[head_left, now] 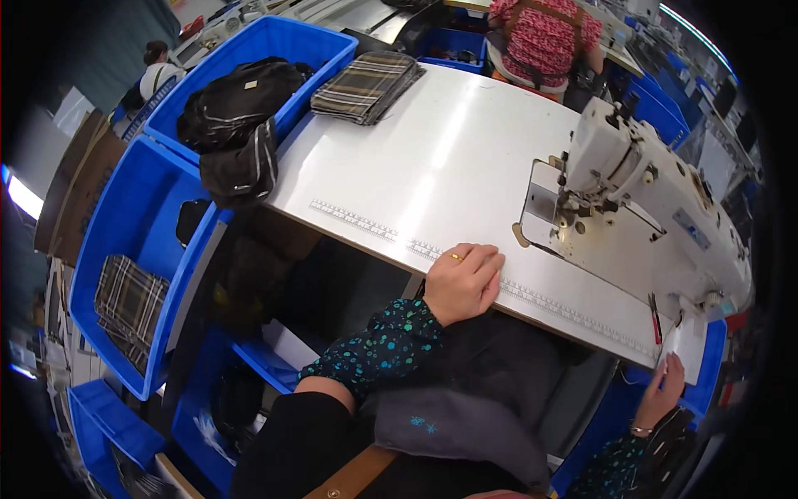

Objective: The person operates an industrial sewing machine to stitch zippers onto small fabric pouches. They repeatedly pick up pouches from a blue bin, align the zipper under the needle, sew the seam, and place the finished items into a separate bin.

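Observation:
My left hand (pixel 461 284) rests with curled fingers on the front edge of the white worktable (pixel 449 158), over a printed ruler strip. To its right stands a white industrial sewing machine (pixel 673 216) with a metal needle plate (pixel 540 208). My right hand (pixel 661 387) is at the table's right end, fingers loosely extended against a white item (pixel 686 349) that I cannot make out clearly. A red-and-black slim tool (pixel 655 320) lies just above it. A stack of plaid fabric pieces (pixel 362 87) lies at the back left of the table.
Blue bins (pixel 87 316) flank the left side, holding black bags (pixel 233 108) and plaid pieces (pixel 129 308). More blue bins stand below and right. A person in a red patterned top (pixel 544 41) sits beyond the table; another (pixel 156 75) is at far left. Cardboard (pixel 62 191) leans at left.

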Demonstrator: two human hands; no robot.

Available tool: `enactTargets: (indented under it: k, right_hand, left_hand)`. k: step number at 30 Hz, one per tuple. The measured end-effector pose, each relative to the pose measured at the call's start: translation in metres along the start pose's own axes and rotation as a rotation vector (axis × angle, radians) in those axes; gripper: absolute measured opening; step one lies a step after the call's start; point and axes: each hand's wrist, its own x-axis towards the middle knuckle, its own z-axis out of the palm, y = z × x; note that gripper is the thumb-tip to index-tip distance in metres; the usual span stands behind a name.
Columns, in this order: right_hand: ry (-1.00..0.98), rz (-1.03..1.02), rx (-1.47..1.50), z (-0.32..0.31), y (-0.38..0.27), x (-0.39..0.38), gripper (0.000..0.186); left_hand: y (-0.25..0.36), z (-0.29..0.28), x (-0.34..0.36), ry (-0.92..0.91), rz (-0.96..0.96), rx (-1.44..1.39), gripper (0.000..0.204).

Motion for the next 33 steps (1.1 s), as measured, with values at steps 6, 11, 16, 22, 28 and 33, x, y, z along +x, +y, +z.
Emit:
enactTargets:
  k: [6,11,16,22,28,33]
  right_hand:
    - [-0.031,-0.281,0.403,0.067,-0.136,0.050,0.020]
    - [-0.028,-0.276,0.498,0.083,-0.177,0.061,0.019]
    - [-0.014,-0.257,0.502,0.084,-0.179,0.061,0.016]
    - [0.040,-0.271,0.481,0.085,-0.180,0.062,0.017]
    - [0.062,-0.276,0.471,0.087,-0.180,0.061,0.017]
    - [0.077,-0.259,0.489,0.086,-0.185,0.061,0.016]
  left_hand:
    - [-0.038,-0.023,0.024,-0.278,-0.153,-0.232,0.023]
    - [-0.180,-0.049,0.108,0.001,-0.233,0.232,0.018]
    - [-0.274,-0.063,0.147,0.017,-0.381,0.589,0.027]
    - [-0.308,-0.056,0.153,-0.162,-0.496,0.676,0.027]
    - [-0.323,-0.079,0.162,-0.262,-0.539,0.473,0.026]
    - [-0.327,-0.084,0.160,-0.232,-0.516,0.537,0.025]
